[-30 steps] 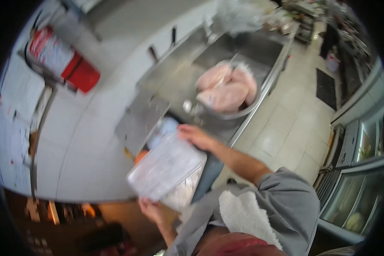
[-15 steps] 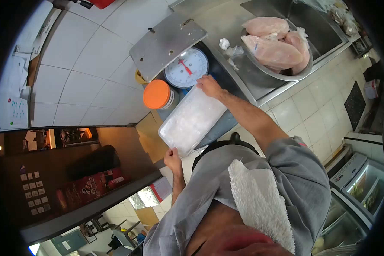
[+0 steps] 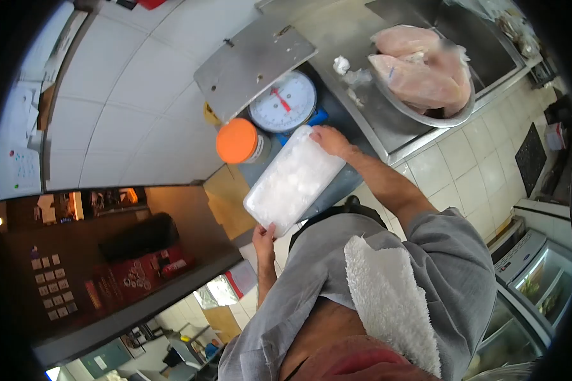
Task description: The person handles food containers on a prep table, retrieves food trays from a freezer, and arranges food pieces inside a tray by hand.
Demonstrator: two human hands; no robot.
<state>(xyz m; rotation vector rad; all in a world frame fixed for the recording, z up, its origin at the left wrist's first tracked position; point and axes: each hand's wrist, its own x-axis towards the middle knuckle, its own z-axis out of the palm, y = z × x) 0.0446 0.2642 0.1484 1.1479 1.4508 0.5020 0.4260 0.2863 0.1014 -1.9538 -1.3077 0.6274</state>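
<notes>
Both hands grip a long white translucent plastic container (image 3: 295,181), held at a slant in front of my body. At its near left corner, my left hand (image 3: 264,239) has its fingers closed on the rim. Closed on the far right corner is my right hand (image 3: 330,141). The container looks whitish inside, and I cannot make out its contents. Just beyond it stands a dial scale (image 3: 282,101) with a red pointer, a flat metal plate (image 3: 251,66) leaning above it. A tub with an orange lid (image 3: 236,141) sits beside the container's left edge.
A metal bowl (image 3: 419,117) heaped with large pieces of raw poultry (image 3: 419,79) stands at the sink (image 3: 489,51). White scraps (image 3: 353,77) lie on the steel counter. A white towel (image 3: 388,298) hangs over my grey shirt. A glass-topped fridge (image 3: 543,267) is at the right.
The container and both hands have shifted slightly to the right in view, with the same grip. The surroundings have shifted a little the same way.
</notes>
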